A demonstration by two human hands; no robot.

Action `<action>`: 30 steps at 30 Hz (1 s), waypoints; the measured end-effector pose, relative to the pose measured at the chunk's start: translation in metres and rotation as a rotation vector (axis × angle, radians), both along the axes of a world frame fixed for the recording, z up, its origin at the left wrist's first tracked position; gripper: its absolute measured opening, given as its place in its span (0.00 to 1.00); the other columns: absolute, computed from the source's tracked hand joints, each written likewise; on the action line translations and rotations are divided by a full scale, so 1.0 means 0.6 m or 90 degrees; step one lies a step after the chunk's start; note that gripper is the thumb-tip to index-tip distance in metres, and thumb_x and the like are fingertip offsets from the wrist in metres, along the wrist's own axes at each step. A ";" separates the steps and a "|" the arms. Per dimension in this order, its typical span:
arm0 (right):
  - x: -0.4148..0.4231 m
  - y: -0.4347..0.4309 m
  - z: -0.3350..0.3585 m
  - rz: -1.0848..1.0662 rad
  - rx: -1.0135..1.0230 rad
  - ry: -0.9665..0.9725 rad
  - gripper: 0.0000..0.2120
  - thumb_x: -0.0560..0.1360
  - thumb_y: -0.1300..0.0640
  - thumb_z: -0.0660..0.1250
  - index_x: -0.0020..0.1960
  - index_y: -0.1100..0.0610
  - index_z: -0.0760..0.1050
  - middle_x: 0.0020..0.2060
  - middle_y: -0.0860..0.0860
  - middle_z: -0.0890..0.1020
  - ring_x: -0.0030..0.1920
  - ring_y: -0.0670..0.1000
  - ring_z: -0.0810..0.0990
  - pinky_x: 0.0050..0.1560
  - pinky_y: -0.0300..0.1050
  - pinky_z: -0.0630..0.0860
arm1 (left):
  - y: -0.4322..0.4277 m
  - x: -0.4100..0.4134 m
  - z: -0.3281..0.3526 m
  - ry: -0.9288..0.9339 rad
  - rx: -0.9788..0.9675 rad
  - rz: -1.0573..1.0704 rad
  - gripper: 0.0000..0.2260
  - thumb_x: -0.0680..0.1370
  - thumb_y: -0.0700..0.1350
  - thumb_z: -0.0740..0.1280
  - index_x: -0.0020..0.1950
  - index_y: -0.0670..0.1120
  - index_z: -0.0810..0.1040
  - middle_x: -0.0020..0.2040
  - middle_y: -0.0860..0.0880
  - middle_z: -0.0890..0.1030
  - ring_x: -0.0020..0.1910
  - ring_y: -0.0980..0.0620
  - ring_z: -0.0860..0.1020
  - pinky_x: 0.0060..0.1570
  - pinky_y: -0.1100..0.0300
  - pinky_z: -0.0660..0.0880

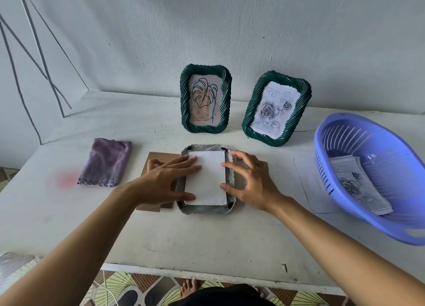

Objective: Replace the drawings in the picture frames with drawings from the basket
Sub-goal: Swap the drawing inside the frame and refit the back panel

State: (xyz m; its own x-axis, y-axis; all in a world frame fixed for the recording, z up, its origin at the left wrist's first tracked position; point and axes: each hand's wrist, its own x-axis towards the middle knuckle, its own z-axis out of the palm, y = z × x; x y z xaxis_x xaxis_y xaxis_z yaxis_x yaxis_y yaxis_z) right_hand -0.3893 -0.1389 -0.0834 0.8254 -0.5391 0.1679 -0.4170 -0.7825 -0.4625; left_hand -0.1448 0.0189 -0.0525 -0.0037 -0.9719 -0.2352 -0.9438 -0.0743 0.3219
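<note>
Picture frame (207,210), lying face down, sits directly under both hands, with a white sheet (207,179) laid in its back. I see my left hand (165,181) spread nearly flat, fingers straight, resting on the sheet's left edge with the thumb down at its near left corner. My right hand (250,181) is arched and loosely spread; its index fingertip and thumb tip touch the sheet's right edge, and the palm hovers over the frame's right rim. Neither hand closes around anything. Beneath the left hand, partly covered by it, lies a brown backing board (158,157), touching the frame's left side. Left of that hand, a folded purple cloth (104,162) lies on the white table (207,241). Beyond the fingertips, two green frames (205,98) (276,109) stand upright, each showing a drawing. Well to the right of the right hand, the blue basket (377,223) is tilted, with rose drawings (358,186) inside.
</note>
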 end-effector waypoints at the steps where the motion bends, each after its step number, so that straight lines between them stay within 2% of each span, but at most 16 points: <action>1: 0.001 0.000 0.003 0.011 -0.013 0.011 0.28 0.73 0.32 0.63 0.69 0.44 0.73 0.74 0.43 0.63 0.74 0.48 0.61 0.68 0.51 0.58 | 0.000 0.001 -0.001 0.001 0.003 0.002 0.36 0.73 0.73 0.61 0.78 0.70 0.51 0.79 0.68 0.45 0.78 0.68 0.43 0.69 0.49 0.50; 5: 0.007 -0.002 0.014 0.079 -0.071 0.005 0.23 0.76 0.38 0.64 0.68 0.45 0.74 0.74 0.43 0.66 0.74 0.48 0.62 0.66 0.52 0.62 | -0.001 0.002 -0.004 0.009 0.005 0.013 0.36 0.72 0.73 0.63 0.78 0.70 0.53 0.79 0.70 0.46 0.78 0.67 0.45 0.71 0.46 0.51; 9: 0.004 -0.002 0.007 0.123 -0.039 -0.020 0.20 0.76 0.39 0.66 0.63 0.46 0.79 0.70 0.43 0.73 0.74 0.45 0.64 0.69 0.49 0.62 | -0.003 0.000 0.001 0.017 0.007 0.020 0.37 0.72 0.71 0.65 0.78 0.69 0.55 0.79 0.69 0.47 0.78 0.67 0.46 0.71 0.45 0.50; 17: -0.002 -0.003 0.000 0.118 -0.002 -0.023 0.21 0.75 0.37 0.66 0.64 0.45 0.78 0.71 0.41 0.71 0.75 0.42 0.61 0.71 0.47 0.58 | -0.001 -0.004 0.005 0.008 0.001 0.030 0.35 0.72 0.71 0.66 0.77 0.70 0.56 0.78 0.69 0.47 0.78 0.67 0.47 0.69 0.48 0.51; 24: -0.009 -0.005 -0.010 0.105 0.012 -0.031 0.23 0.76 0.35 0.64 0.65 0.46 0.76 0.74 0.42 0.69 0.76 0.40 0.60 0.73 0.52 0.60 | 0.000 -0.006 0.006 0.009 0.002 0.033 0.35 0.72 0.72 0.65 0.77 0.71 0.55 0.78 0.70 0.46 0.78 0.65 0.47 0.71 0.45 0.50; 30: -0.014 -0.006 -0.009 0.127 0.012 -0.037 0.20 0.77 0.36 0.63 0.63 0.46 0.76 0.74 0.42 0.68 0.77 0.39 0.57 0.73 0.55 0.61 | 0.000 -0.006 0.007 0.015 0.005 0.038 0.36 0.71 0.72 0.65 0.77 0.70 0.56 0.78 0.70 0.47 0.78 0.66 0.47 0.71 0.44 0.51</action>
